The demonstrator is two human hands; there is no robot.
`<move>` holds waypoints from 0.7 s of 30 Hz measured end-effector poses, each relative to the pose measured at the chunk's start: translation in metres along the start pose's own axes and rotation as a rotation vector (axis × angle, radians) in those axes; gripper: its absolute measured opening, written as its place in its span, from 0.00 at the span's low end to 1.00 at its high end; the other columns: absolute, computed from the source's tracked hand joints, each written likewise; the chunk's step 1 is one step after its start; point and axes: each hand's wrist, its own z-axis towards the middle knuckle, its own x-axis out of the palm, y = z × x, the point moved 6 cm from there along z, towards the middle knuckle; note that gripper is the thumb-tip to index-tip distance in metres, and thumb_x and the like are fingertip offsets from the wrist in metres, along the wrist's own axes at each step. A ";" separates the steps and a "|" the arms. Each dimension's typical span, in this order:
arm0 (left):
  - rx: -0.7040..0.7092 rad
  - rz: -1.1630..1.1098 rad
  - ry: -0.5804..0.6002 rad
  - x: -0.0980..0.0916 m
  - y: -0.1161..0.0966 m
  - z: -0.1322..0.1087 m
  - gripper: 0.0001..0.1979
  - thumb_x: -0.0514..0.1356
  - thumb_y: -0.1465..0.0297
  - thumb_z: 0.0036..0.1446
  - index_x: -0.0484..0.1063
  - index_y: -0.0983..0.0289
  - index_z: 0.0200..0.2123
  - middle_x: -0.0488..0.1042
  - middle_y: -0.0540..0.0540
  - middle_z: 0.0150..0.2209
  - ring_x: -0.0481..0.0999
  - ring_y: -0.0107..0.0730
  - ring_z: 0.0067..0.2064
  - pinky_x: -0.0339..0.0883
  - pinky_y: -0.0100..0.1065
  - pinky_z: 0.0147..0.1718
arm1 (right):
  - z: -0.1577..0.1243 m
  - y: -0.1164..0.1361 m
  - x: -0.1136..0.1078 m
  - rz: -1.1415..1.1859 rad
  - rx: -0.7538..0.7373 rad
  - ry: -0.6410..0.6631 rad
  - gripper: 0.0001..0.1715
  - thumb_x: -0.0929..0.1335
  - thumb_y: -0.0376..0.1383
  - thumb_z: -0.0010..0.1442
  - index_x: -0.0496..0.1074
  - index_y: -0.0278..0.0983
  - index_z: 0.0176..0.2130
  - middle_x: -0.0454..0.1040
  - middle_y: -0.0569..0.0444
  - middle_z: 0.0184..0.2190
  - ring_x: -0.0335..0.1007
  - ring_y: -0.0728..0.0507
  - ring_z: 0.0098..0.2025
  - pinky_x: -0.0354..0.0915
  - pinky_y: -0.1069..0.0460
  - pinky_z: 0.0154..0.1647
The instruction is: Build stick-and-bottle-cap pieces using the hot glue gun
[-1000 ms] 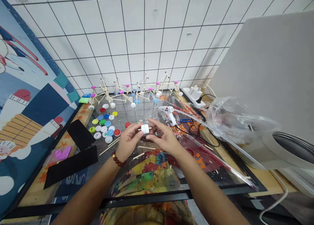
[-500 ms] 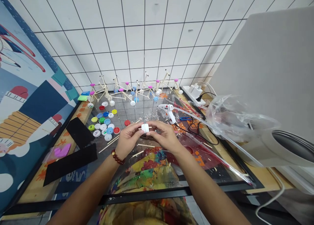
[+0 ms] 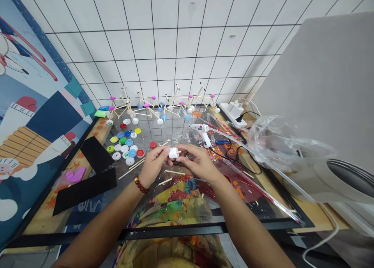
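Both my hands meet over the middle of the table around a small white bottle cap [image 3: 173, 153] with a thin wooden stick through it. My left hand [image 3: 154, 164], with a bead bracelet at the wrist, pinches the cap from the left. My right hand [image 3: 196, 162] pinches the cap and stick from the right. Loose wooden sticks [image 3: 174, 173] lie on the table just under my hands. A white glue gun [image 3: 201, 132] rests a little beyond my right hand.
Several coloured bottle caps [image 3: 125, 146] lie to the left. A row of stick-and-cap models [image 3: 159, 108] stands along the tiled wall. Black foam sheets [image 3: 90, 170] and a pink heart [image 3: 74, 175] lie at left. A power strip [image 3: 233, 112], clear plastic bag [image 3: 280, 143] and grey board [image 3: 327, 80] are on the right.
My hands stayed together on the white cap, turning it slightly between the fingers. The camera view shifted a little.
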 end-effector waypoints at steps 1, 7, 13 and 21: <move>-0.003 0.017 0.010 0.000 0.000 0.000 0.20 0.61 0.55 0.58 0.77 0.66 0.41 0.75 0.52 0.25 0.74 0.29 0.27 0.69 0.31 0.30 | 0.000 -0.002 0.001 0.011 0.024 0.001 0.17 0.71 0.38 0.59 0.74 0.39 0.48 0.77 0.54 0.35 0.72 0.47 0.35 0.69 0.51 0.41; 0.071 -0.053 0.018 0.002 -0.008 -0.002 0.20 0.68 0.62 0.51 0.75 0.63 0.47 0.79 0.56 0.40 0.78 0.33 0.40 0.72 0.34 0.42 | -0.003 -0.015 0.006 0.180 0.169 0.003 0.16 0.70 0.40 0.60 0.72 0.39 0.47 0.78 0.52 0.40 0.75 0.45 0.41 0.69 0.49 0.46; 0.167 -0.027 -0.049 -0.001 -0.015 -0.002 0.20 0.73 0.70 0.43 0.77 0.64 0.42 0.77 0.58 0.45 0.77 0.34 0.43 0.72 0.38 0.47 | -0.004 -0.020 0.010 0.189 0.217 0.025 0.17 0.70 0.43 0.60 0.71 0.39 0.47 0.77 0.51 0.40 0.74 0.45 0.41 0.69 0.49 0.45; 0.139 -0.032 -0.066 -0.006 -0.010 0.000 0.16 0.72 0.68 0.45 0.78 0.65 0.39 0.80 0.56 0.38 0.79 0.35 0.40 0.73 0.37 0.44 | -0.003 -0.016 0.007 0.171 0.128 -0.020 0.25 0.73 0.42 0.57 0.70 0.40 0.53 0.76 0.51 0.40 0.73 0.46 0.38 0.70 0.49 0.42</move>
